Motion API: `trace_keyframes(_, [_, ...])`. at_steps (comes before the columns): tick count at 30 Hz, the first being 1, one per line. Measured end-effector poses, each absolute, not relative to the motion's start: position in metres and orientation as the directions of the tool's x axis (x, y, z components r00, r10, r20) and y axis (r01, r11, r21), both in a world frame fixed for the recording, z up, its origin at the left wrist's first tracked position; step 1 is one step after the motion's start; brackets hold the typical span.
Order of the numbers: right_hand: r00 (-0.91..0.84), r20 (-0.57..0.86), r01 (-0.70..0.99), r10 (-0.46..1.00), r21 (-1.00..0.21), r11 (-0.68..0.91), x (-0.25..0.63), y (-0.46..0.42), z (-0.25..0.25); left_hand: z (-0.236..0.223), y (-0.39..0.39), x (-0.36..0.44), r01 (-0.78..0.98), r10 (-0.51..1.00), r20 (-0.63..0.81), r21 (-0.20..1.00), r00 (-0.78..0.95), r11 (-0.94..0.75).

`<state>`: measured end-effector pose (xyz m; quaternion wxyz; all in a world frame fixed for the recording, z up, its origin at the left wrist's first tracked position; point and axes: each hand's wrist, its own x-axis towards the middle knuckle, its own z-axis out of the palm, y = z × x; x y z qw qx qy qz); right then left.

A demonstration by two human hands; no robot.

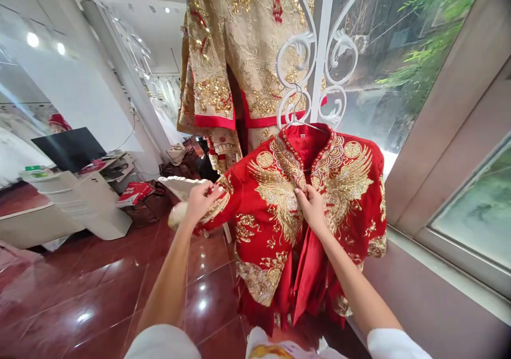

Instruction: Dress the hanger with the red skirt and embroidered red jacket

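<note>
A red jacket [255,204] with gold embroidery hangs from a thin wire hanger [296,115] hooked on white scrolled ironwork. My left hand [203,200] is closed on the jacket's sleeve and holds it stretched out to the left. With fingers pinched, my right hand [312,207] grips the jacket's front edge just below the collar. The front hangs partly open beneath that hand, and red cloth shows inside. Behind and above the jacket hangs a cream and gold embroidered garment [259,55] with red trim.
White scrolled ironwork [319,55] stands before a window [383,71] on the right. On the left are a white desk [88,199], a black monitor [68,148] and a dark bag [147,207] on the red tiled floor [107,290]. White gowns hang farther back.
</note>
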<state>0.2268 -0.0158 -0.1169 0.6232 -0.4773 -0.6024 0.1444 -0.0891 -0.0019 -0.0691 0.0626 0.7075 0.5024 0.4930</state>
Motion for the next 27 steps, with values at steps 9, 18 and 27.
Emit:
trace_keyframes(9, [0.348, 0.619, 0.267, 0.704, -0.785, 0.559, 0.207, -0.02, -0.111, -0.055, 0.03, -0.056, 0.51, 0.75, 0.619, 0.579, 0.233, -0.636])
trace_keyframes(18, [0.446, 0.74, 0.68, 0.504, -0.646, 0.346, 0.219, -0.047, -0.18, -0.117, -0.01, -0.014, 0.796, 0.498, 0.86, 0.377, -0.111, -0.473])
trace_keyframes(27, [0.486, 0.628, 0.818, 0.608, -0.572, -0.063, 0.288, -0.091, -0.267, -0.292, -0.064, 0.102, 0.914, 0.701, 0.688, 0.384, -0.187, -0.132])
